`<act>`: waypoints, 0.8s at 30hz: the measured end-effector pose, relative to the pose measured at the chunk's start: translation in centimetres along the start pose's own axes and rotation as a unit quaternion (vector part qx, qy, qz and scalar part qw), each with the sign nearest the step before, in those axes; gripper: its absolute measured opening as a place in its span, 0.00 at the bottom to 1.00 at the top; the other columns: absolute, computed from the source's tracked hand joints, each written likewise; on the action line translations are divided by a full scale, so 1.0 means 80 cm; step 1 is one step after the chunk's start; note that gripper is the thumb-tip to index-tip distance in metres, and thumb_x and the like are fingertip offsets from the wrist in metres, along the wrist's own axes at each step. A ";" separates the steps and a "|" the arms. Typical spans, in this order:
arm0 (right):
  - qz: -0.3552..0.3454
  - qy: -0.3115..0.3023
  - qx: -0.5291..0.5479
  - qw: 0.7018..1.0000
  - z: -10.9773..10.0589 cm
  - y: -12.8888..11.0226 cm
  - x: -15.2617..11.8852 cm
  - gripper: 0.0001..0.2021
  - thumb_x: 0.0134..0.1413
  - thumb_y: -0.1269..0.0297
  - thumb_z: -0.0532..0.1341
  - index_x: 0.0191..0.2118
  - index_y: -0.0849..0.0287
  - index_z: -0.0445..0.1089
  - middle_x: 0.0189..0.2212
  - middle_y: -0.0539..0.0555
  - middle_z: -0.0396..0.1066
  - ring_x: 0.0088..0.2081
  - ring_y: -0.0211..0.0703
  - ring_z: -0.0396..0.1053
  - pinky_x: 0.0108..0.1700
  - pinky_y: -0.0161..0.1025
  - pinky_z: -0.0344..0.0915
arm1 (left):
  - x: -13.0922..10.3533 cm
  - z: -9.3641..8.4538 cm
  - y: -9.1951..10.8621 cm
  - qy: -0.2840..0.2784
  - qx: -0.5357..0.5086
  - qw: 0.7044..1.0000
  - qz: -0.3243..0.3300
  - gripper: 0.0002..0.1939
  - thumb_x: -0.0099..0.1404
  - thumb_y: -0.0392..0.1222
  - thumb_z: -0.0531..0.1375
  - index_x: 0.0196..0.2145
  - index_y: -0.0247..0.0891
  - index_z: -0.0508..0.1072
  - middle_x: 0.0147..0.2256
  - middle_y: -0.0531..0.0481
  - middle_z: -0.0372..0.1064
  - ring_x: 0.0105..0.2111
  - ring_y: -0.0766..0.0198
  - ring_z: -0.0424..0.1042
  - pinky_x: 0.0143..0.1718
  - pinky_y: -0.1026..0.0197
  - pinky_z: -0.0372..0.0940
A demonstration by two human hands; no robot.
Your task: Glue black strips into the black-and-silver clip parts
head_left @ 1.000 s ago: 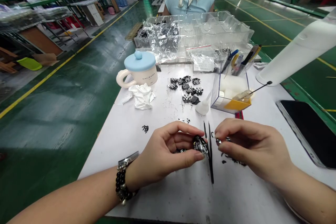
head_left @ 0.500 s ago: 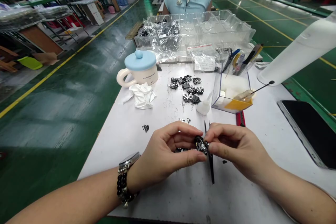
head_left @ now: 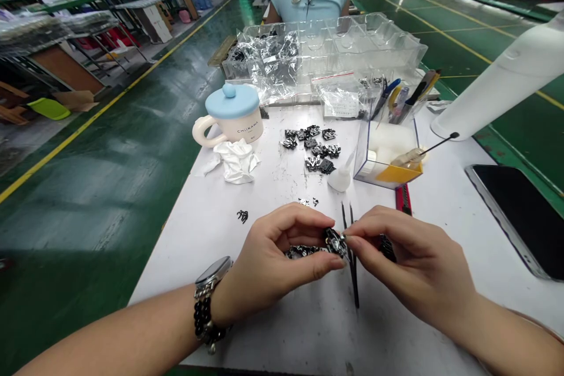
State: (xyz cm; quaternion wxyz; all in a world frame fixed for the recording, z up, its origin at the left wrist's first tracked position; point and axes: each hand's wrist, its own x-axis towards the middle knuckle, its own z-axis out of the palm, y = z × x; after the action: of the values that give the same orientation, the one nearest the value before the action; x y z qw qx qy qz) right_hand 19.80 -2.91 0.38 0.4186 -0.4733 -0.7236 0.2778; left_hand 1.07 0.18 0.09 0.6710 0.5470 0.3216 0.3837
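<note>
My left hand (head_left: 282, 252) is closed, with thumb and fingertips holding a small black-and-silver part (head_left: 335, 242) on edge above the table. My right hand (head_left: 409, 258) pinches with thumb and forefinger at the right edge of that part. What lies between those fingertips is too small to tell. Dark tweezers (head_left: 355, 285) lie on the table just beneath, between the hands. More black-and-silver parts (head_left: 302, 251) show partly behind my left thumb. Another dark piece (head_left: 386, 247) is partly hidden by my right fingers. Tiny silver bits (head_left: 308, 202) lie beyond the hands.
Several similar parts (head_left: 312, 147) lie farther back, near a white dropper bottle (head_left: 340, 178) and a clear pen box (head_left: 388, 155). At left are a lidded mug (head_left: 240, 120), crumpled tissue (head_left: 238, 161) and small black pieces (head_left: 242, 216). A phone (head_left: 520, 217) lies right. Behind stands a clear tray (head_left: 374, 61).
My right fingers have straightened and the hand has turned slightly outward, uncovering the dark piece beneath it. My left hand keeps its hold on the part, with only a slight shift.
</note>
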 end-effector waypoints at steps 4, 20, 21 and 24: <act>-0.045 0.007 -0.028 0.999 -0.002 -0.004 0.001 0.05 0.55 0.75 0.58 0.32 0.57 0.68 0.23 0.48 0.68 0.26 0.32 0.64 0.26 0.30 0.61 | -0.001 0.000 0.000 0.009 0.036 0.999 0.034 0.19 0.48 0.26 0.69 0.39 0.34 0.75 0.37 0.47 0.71 0.38 0.63 0.75 0.41 0.66 0.73; -0.091 -0.016 -0.080 0.992 -0.004 -0.005 -0.004 0.05 0.53 0.76 0.58 0.32 0.59 0.65 0.21 0.49 0.64 0.25 0.32 0.60 0.25 0.31 0.58 | -0.003 0.001 -0.002 0.009 0.131 0.987 0.092 0.18 0.49 0.30 0.69 0.40 0.37 0.76 0.38 0.46 0.73 0.39 0.62 0.73 0.39 0.67 0.73; -0.094 -0.021 -0.084 0.992 -0.004 -0.005 -0.004 0.05 0.53 0.76 0.57 0.32 0.59 0.65 0.21 0.49 0.64 0.25 0.32 0.60 0.25 0.31 0.58 | -0.003 0.001 -0.003 0.009 0.133 0.987 0.095 0.18 0.49 0.30 0.69 0.40 0.37 0.76 0.38 0.46 0.73 0.39 0.62 0.73 0.39 0.67 0.73; -0.099 -0.029 -0.102 0.989 -0.004 -0.004 -0.006 0.05 0.55 0.76 0.57 0.33 0.59 0.65 0.22 0.50 0.65 0.26 0.34 0.61 0.27 0.32 0.59 | -0.003 0.000 -0.004 0.008 0.141 0.985 0.103 0.18 0.50 0.30 0.69 0.40 0.37 0.76 0.38 0.45 0.73 0.40 0.61 0.73 0.39 0.66 0.73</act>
State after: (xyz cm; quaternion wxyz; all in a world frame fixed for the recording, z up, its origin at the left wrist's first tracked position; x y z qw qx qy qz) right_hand 20.01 -3.49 0.62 0.3724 -0.4314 -0.8032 0.1733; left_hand 1.05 -0.05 -0.26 0.5410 0.6635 0.3198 0.4060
